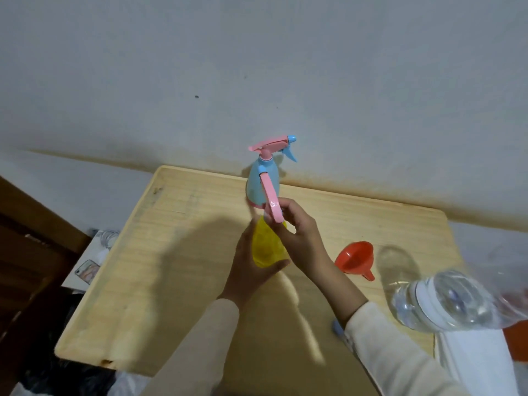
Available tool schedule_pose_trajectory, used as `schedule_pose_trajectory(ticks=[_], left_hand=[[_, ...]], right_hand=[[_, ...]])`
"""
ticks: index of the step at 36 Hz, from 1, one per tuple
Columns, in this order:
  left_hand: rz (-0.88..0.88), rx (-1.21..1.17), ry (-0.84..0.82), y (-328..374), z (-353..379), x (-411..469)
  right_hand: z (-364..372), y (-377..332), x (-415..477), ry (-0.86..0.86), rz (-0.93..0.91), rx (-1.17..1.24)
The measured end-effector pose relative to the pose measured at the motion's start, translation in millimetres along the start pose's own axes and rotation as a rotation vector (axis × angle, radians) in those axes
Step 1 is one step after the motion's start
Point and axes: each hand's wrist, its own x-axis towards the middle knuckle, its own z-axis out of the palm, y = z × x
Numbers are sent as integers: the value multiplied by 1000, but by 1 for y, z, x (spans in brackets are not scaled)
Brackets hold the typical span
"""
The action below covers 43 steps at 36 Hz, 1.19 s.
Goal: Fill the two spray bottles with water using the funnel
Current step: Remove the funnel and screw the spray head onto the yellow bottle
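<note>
My left hand (251,270) is wrapped around the body of a yellow spray bottle (267,247) that stands at the middle of the wooden table (160,252). My right hand (300,232) grips the pink spray head (271,204) on top of this bottle, fingers closed at the neck. Behind it, near the wall, a blue spray bottle (254,184) with a pink and blue trigger head stands upright and untouched. A red funnel (355,257) lies on its side on the table to the right of my hands. A clear plastic water bottle (445,301), blurred, is at the right edge.
The table's far edge runs close to the wall. A phone (87,270) lies on a white surface left of and below the table. A small blue object (337,328) sits by my right sleeve. Something white (474,364) stands under the water bottle.
</note>
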Motion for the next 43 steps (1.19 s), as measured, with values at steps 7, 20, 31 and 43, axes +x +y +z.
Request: schedule_pose_trajectory(ticks=[7, 20, 31, 43], left_hand=[[10, -24, 57, 1, 11, 3], [170, 25, -173, 73, -25, 11], [64, -230, -213, 109, -56, -15], [48, -312, -130, 128, -76, -56]], right_hand=[[-14, 6, 10, 16, 53, 58], [-65, -25, 38, 11, 215, 558], [-68, -64, 24, -102, 202, 766], [-27, -100, -12, 274, 141, 474]])
